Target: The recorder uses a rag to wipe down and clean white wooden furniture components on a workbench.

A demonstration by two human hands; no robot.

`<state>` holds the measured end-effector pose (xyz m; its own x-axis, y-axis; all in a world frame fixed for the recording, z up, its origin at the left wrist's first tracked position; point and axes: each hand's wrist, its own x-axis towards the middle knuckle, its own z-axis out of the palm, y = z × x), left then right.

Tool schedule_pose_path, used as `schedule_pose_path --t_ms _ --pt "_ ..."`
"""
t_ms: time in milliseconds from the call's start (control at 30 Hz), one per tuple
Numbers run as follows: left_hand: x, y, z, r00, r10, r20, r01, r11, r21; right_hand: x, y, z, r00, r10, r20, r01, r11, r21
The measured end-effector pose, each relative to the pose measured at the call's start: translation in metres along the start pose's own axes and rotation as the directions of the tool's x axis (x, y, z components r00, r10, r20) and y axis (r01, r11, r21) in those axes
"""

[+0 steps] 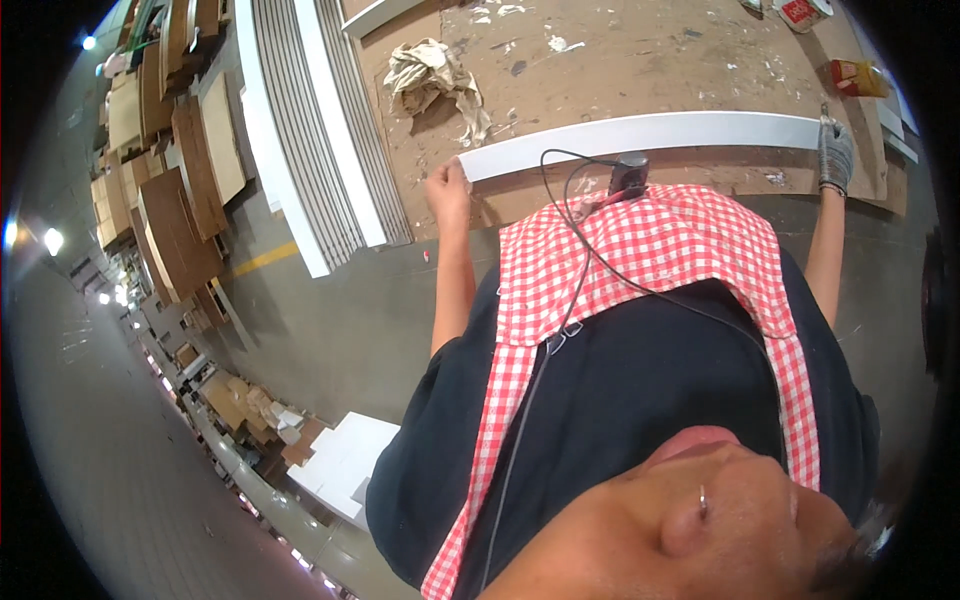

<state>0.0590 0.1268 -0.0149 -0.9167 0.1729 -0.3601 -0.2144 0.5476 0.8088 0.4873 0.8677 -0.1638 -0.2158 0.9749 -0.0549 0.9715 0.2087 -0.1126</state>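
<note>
A long white strip spans the near edge of the worktable, held between my two hands. My left hand is bare and closed around the strip's left end. At the other end my right hand, in a grey knit glove, grips the strip, its fingers partly hidden. Beyond the strip's left half lies a crumpled cream cloth. The brown board top under the strip is marked with white and dark smears.
To the left stands a stack of long white panels. An open can and a yellow-and-red container sit at the far right. A black cable hangs over my checked apron. Brown boards are piled farther left.
</note>
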Motion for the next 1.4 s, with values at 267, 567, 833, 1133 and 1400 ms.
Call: schedule_pose_path --t_ms 267,567,833,1133,1400 --pt "-0.023 0.051 -0.001 0.974 -0.045 -0.221 -0.071 0.867 -0.493 -0.139 -0.172 -0.112 0.977 0.048 -0.207 0.094 0.775 0.625" --pt "-0.037 0.036 0.022 0.985 -0.006 -0.170 -0.092 0.822 -0.562 -0.144 -0.163 -0.117 0.981 0.154 -0.116 -0.028 0.707 0.707" --pt "-0.043 0.019 0.023 0.975 0.176 -0.137 -0.221 0.857 -0.467 -0.143 -0.156 -0.110 0.980 0.191 -0.052 -0.095 0.686 0.722" --pt "-0.036 -0.010 0.002 0.963 0.252 -0.094 -0.269 0.920 -0.286 -0.158 -0.159 -0.076 0.948 -0.233 -0.215 0.286 0.923 0.258" --pt "-0.030 0.010 -0.038 0.956 0.262 -0.135 -0.283 0.943 -0.175 -0.272 -0.259 -0.082 0.904 -0.418 0.085 0.340 0.827 0.448"
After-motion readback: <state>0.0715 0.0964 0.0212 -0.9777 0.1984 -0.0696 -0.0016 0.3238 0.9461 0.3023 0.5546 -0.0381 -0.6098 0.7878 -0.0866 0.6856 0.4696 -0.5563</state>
